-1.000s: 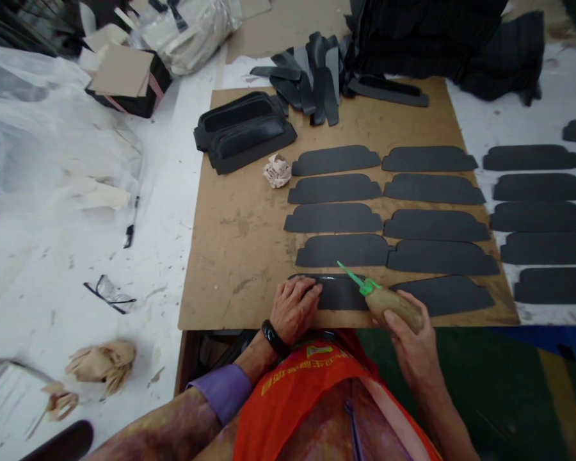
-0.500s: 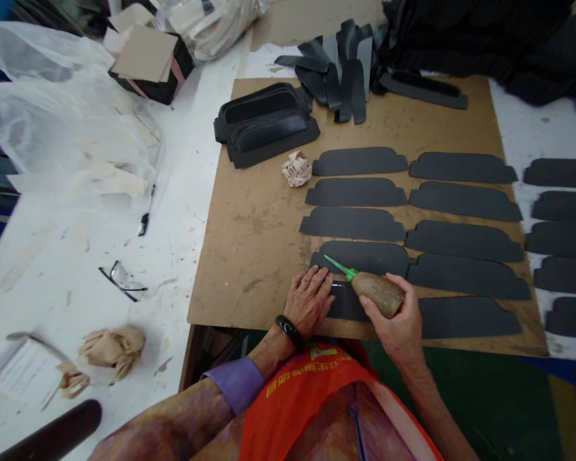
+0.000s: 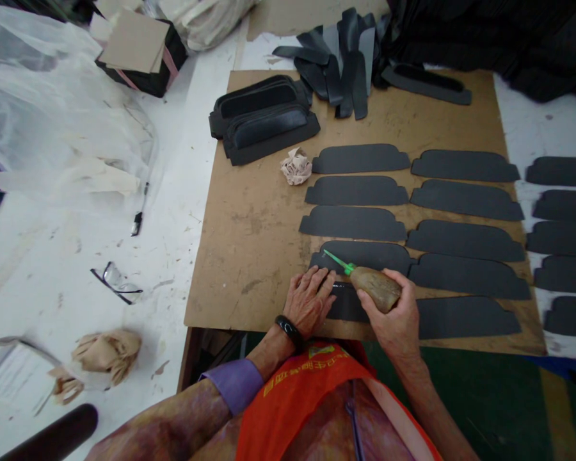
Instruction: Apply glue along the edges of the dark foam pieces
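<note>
My right hand (image 3: 397, 314) is wrapped round a brownish glue bottle (image 3: 375, 288) with a thin green nozzle (image 3: 336, 260). The nozzle points to the left, over a flat dark piece (image 3: 365, 255) with notched ends. My left hand (image 3: 311, 296) lies flat with fingers stretched out, pressing on the left part of the nearest dark piece (image 3: 348, 302). Along that piece's upper edge runs a shiny wet line, partly hidden by my fingers and the bottle. More pieces of this shape (image 3: 468, 276) lie in rows to the right.
A brown board (image 3: 249, 256) lies on the white table (image 3: 168, 160). At its back are stacked padded dark pieces (image 3: 271, 121), a heap of dark strips (image 3: 348, 64) and crumpled paper (image 3: 296, 166). Glasses (image 3: 116, 283) and a paper bundle (image 3: 108, 352) are at left.
The bottle in my right hand has shifted very slightly left and its nozzle tip a little up. My left hand stays in place. The view has moved slightly.
</note>
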Tool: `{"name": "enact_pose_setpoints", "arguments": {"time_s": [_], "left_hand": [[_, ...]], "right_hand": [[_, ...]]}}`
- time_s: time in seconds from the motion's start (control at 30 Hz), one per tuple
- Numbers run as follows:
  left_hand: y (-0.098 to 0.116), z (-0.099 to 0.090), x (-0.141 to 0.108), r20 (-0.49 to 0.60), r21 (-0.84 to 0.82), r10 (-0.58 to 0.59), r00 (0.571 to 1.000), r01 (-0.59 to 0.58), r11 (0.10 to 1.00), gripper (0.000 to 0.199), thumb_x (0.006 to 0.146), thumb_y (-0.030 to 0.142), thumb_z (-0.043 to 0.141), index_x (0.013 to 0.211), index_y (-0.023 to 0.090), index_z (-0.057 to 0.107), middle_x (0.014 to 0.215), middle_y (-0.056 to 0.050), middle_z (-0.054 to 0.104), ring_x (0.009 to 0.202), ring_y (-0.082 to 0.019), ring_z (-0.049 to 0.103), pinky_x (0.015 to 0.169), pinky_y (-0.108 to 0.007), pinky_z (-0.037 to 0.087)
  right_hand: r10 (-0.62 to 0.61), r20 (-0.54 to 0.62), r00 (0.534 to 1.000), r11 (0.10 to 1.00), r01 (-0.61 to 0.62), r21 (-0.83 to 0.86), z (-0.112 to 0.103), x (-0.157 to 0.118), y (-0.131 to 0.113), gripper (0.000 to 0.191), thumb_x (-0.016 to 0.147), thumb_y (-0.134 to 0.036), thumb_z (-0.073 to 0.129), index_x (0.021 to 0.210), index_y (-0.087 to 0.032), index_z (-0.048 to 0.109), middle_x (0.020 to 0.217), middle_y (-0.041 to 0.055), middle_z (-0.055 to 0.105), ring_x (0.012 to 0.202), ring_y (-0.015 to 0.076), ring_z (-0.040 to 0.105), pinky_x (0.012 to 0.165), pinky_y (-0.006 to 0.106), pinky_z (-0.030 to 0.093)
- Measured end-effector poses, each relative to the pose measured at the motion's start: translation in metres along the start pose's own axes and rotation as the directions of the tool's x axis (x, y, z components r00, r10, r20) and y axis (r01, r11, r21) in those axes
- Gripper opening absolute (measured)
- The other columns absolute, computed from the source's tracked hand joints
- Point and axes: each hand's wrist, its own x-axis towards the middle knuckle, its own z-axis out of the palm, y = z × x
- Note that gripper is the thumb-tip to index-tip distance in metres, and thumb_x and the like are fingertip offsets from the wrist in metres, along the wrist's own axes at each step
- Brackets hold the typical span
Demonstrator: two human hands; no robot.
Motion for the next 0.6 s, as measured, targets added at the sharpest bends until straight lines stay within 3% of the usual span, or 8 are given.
{"name": "enact_pose_setpoints", "arguments": {"time_s": [0.6], "left_hand": [[0.0003, 0.0007, 0.0032, -0.028, 0.010, -0.010, 1.000, 0.010, 1.000, 0.042, 0.088, 0.034, 0.046, 0.129, 0.026, 0.044, 0.125, -0.006, 0.054, 0.119, -0.023, 0.042, 0.094, -0.041, 0.031]], "right_hand": [[0.044, -0.077, 0.996, 0.999, -0.046, -0.020, 0.0007, 0.0046, 0.0020, 0.049, 0.067, -0.032, 0.067, 0.111, -0.018, 0.049, 0.107, 0.0086, 0.056, 0.099, 0.0233, 0.054, 0.087, 0.042, 0.044]]}}
